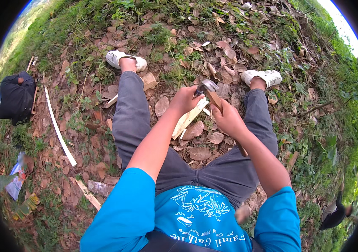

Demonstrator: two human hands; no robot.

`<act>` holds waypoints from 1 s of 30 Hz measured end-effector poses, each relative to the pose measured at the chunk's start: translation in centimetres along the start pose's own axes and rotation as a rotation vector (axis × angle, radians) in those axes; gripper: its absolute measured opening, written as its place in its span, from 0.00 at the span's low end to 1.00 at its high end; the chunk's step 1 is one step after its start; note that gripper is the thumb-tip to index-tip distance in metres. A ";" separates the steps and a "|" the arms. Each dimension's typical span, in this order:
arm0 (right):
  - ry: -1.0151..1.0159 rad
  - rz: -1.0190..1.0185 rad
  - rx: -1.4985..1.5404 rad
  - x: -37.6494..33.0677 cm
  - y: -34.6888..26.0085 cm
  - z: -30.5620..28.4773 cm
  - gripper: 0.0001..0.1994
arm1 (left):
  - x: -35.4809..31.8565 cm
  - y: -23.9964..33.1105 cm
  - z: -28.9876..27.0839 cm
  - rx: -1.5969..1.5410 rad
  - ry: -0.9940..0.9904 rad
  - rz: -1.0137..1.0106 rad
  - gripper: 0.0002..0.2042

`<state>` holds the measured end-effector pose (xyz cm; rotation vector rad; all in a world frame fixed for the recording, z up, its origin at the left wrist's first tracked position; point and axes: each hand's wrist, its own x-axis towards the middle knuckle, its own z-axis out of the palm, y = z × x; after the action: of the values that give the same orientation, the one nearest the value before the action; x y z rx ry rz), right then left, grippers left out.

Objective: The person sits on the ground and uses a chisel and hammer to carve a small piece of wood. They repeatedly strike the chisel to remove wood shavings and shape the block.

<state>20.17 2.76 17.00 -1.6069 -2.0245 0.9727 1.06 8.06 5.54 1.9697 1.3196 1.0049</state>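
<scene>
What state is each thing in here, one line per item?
left hand: closed on the pale wood piece's upper end
right hand: closed on the hatchet handle
hatchet: head at the wood's top end
pale wood piece: slanted between the knees
long white strip: lying on leaves

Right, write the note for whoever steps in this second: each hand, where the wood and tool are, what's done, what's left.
Left hand: closed on the top end of a pale split wood piece, held slanted between the legs.
Right hand: gripping the wooden handle of a hammer-like tool, whose metal head sits at the top of the wood beside the left hand.
Around: a wood block by the left leg, a long pale strip lying on the leaf litter to the left.
Done: cannot tell how far the piece is worked.
Left: likely more strikes; keep fingers away from the head.
</scene>
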 end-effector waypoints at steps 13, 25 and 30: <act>0.152 0.113 0.347 -2.2 3.1 2.2 0.18 | -1.5 -0.1 -0.1 0.041 -0.080 -0.177 0.13; -0.073 0.610 0.803 -4.2 9.7 18.0 0.15 | 7.6 8.5 1.6 1.036 -0.929 -0.432 0.16; -0.211 0.663 0.786 -3.8 10.3 19.0 0.16 | 4.1 7.6 0.3 1.010 -0.823 -0.436 0.13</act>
<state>15.67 -5.07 -3.00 -1.7277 -0.9282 1.9242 6.14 9.11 12.42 2.1469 1.7282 -0.7957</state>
